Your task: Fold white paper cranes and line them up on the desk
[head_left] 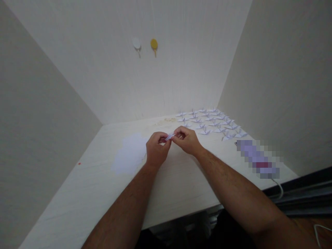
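Between my two hands is a small piece of folded white paper [170, 136], held above the white table. My left hand [157, 148] pinches its left end with thumb and fingers. At its right end, the thumb and forefinger of my right hand [187, 140] are closed on it. The paper's exact shape is partly covered by my fingers. Just left of my left hand lies a spread of white paper sheets [129, 154]. Beyond my right hand, several folded paper cranes [204, 129] stand in rows on the table.
The white table [176, 193] is boxed in by walls on three sides. A blurred-out rectangular object [256, 159] lies at the right, with a white cable [280, 190] running over the edge. Two round hooks, white [136, 43] and yellow [154, 44], are on the back wall.
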`<state>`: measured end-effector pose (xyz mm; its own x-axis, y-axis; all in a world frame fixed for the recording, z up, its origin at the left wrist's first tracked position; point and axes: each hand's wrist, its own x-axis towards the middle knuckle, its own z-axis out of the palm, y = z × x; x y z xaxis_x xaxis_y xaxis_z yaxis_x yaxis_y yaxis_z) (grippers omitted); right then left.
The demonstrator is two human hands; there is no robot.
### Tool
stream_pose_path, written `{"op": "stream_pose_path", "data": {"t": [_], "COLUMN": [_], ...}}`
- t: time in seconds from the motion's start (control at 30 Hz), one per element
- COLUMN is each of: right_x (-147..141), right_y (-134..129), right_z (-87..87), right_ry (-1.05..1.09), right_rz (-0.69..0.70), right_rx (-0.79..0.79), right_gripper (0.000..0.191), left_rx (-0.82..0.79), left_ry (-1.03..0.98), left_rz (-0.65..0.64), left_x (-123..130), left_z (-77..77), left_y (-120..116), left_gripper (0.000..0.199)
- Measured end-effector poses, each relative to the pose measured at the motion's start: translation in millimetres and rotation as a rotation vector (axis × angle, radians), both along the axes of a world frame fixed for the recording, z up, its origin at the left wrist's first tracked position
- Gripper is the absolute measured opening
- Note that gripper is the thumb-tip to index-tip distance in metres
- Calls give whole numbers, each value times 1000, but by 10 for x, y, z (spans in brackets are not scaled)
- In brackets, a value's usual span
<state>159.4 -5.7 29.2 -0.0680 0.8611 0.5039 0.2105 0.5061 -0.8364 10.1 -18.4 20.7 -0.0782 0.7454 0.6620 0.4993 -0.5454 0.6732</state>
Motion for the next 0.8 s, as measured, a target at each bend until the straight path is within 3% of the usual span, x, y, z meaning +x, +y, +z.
{"op": "stream_pose_path", "data": {"t": [0.2,0.3,0.57,0.8], "right_x": [11,24,31,28], "right_y": [28,41,79,71], "right_z": [-5,-12,-78,-84], "right_ry": [49,24,6,-22], "right_rz": [30,23,4,23], "right_rx": [-39,-30,-9,-22], "right_gripper": [9,7,18,5], "left_rx": [-256,-381,-519,-487], "left_ry": [-398,-539,-566,-525], "left_rz": [-272,-350,-392,-386], "left_x": [31,33,-13,-31], "left_z": [21,39,7,2], "left_y": [-12,-13,34,61], "left_gripper": [21,22,30,25]}}
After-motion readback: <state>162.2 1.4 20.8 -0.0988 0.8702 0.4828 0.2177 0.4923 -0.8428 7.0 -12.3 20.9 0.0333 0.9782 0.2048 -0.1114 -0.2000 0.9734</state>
